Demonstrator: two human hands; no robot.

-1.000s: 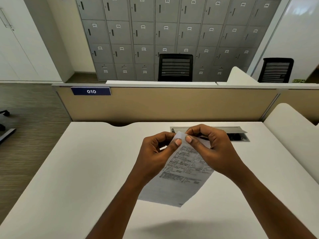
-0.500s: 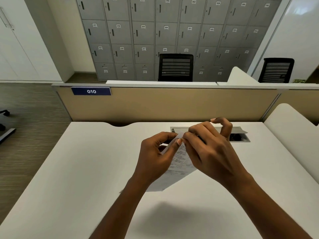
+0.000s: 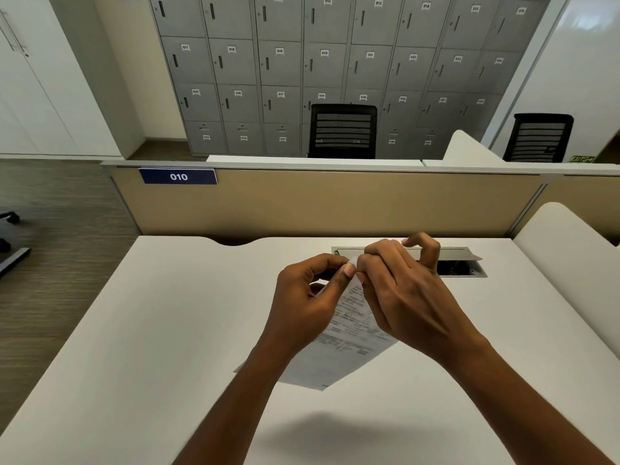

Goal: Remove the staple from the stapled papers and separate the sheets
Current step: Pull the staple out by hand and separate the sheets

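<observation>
The stapled papers [image 3: 339,344], white printed sheets, hang in the air above the white desk [image 3: 161,330]. My left hand [image 3: 307,303] pinches their top corner between thumb and forefinger. My right hand [image 3: 401,293] closes its thumb and fingers on the same corner from the right, with the little finger raised. The two hands touch at the corner. The staple is hidden under my fingertips. The lower part of the sheets slopes down toward me, between my forearms.
An open grey cable hatch [image 3: 459,263] is set in the desk just behind my right hand. A beige partition [image 3: 335,203] with a blue "010" label [image 3: 177,176] closes the far edge. Another white desk [image 3: 570,250] adjoins on the right. Black chairs and grey lockers stand beyond.
My right hand has rolled over the top corner, its back turned up and little finger lifted. The sheets tilted steeper, then swung back down, showing more printed face.
</observation>
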